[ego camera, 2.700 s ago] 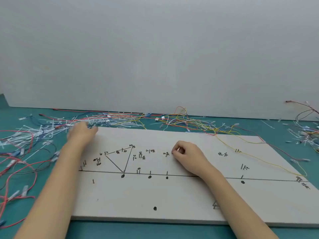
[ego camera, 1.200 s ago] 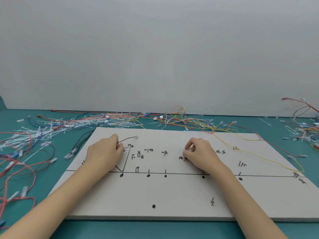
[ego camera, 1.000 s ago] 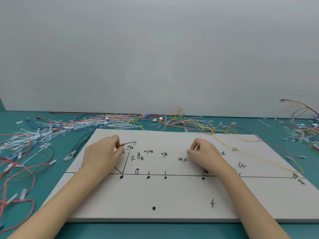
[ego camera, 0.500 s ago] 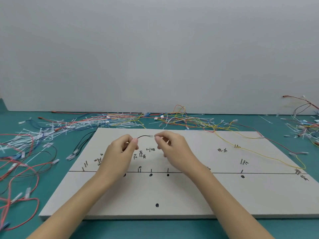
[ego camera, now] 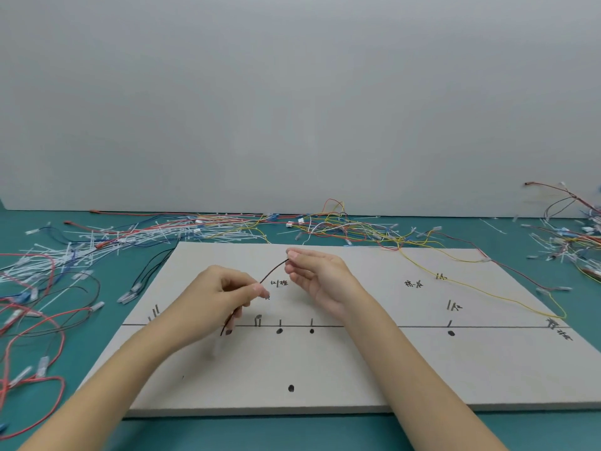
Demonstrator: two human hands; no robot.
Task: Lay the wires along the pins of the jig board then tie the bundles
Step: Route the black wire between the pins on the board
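Head view looked down on a pale jig board [ego camera: 357,369] lying flat on a teal table [ego camera: 325,431]. Both hands were raised over the board's middle, sharing one thin dark wire [ego camera: 271,271]. Left hand [ego camera: 216,301] had its thumb and forefinger pinched on the wire, the other fingers curled; below that hand the wire's loose end hung down toward the drawn line. Right hand [ego camera: 320,276] pinched the wire's upper end between thumb and forefinger, its remaining fingers loosely spread, palm turned inward. Between the two hands the wire ran in a slight upward slant, off the board.

A long black line [ego camera: 422,326] crossed the board from left to right, with short metal pins [ego camera: 257,320] standing along it and black dots [ego camera: 279,331] drawn just below. Handwritten black characters sat beside several pins, near the middle, to the right and at the far right end, but they were too small and blurred to read. A yellow wire [ego camera: 481,289] trailed across the board's right part to its right edge.

Tangles of red, blue, yellow and black wires [ego camera: 32,288] with white cable ties [ego camera: 136,236] lay strewn on the table left of and behind the board, and more at the far right.
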